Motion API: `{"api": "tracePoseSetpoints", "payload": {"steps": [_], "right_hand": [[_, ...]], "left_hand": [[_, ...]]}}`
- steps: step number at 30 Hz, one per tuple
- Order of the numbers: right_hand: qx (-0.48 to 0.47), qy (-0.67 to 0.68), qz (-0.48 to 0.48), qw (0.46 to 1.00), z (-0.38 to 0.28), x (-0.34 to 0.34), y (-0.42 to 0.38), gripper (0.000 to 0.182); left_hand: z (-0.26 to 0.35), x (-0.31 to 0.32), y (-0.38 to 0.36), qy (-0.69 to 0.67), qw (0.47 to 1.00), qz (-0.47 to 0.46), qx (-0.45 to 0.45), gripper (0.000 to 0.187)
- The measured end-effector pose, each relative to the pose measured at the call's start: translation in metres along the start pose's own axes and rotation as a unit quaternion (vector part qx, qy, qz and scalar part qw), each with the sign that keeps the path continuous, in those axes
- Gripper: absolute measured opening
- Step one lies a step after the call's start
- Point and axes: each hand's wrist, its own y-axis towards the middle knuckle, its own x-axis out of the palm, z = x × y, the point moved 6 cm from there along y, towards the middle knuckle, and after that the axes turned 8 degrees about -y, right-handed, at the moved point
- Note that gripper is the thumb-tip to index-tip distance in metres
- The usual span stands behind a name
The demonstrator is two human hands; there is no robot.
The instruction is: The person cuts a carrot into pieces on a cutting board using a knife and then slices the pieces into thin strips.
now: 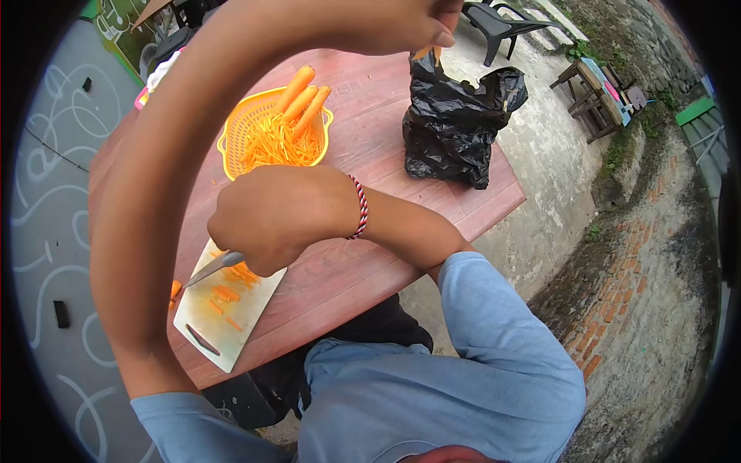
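My left hand [421, 27] reaches across to the far side of the table, above a black plastic bag [451, 127]. Its fingers are closed on a carrot scrap [427, 53], an orange bit showing beneath them at the bag's mouth. My right hand [282, 216], with a braided bracelet at the wrist, is wrapped round a knife [212, 268]. The blade points left and down over a white cutting board [247, 328]. Cut carrot pieces [225, 293] lie on the board. An orange carrot end [174, 292] shows at the board's left edge, partly hidden by my left arm.
A yellow basket [229, 150] behind my right hand holds carrot shreds [282, 143] and several whole carrots [297, 89]. All this stands on a reddish wooden table [363, 262]. Beyond it are a dark plastic chair [502, 27] and a small wooden bench [590, 96].
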Motion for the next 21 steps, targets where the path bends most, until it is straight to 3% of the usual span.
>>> {"api": "tracePoseSetpoints", "payload": {"steps": [1,2,3,8,13,15,19,21], "right_hand": [[-0.010,0.001,0.008,1.000,-0.001,0.002,0.000,0.024],[-0.045,0.013,0.080,0.996,0.003,0.012,0.005,0.029],[-0.044,0.007,0.080,0.996,0.001,0.010,0.001,0.029],[-0.034,0.044,0.068,0.996,0.005,-0.003,-0.010,0.034],[-0.044,0.025,0.101,0.994,-0.001,-0.006,-0.012,0.034],[-0.046,0.016,0.049,0.998,-0.006,-0.007,-0.014,0.035],[-0.032,-0.013,0.027,0.999,-0.009,-0.005,-0.016,0.036],[-0.019,-0.009,0.014,1.000,-0.006,-0.006,-0.020,0.042]], "left_hand": [[-0.009,0.023,0.027,0.044,0.996,-0.010,0.072,0.026],[-0.002,0.041,0.045,0.093,0.991,-0.039,0.083,0.021],[0.003,0.057,0.059,0.141,0.983,-0.067,0.093,0.016],[-0.011,0.105,0.079,0.064,0.981,-0.147,0.107,0.013],[-0.016,0.111,0.075,0.016,0.984,-0.136,0.111,0.022],[-0.015,0.109,0.073,0.015,0.984,-0.140,0.111,0.026],[-0.008,0.076,0.059,0.016,0.984,-0.065,0.164,0.025],[0.000,0.042,0.051,0.029,0.978,0.024,0.205,0.021]]}}
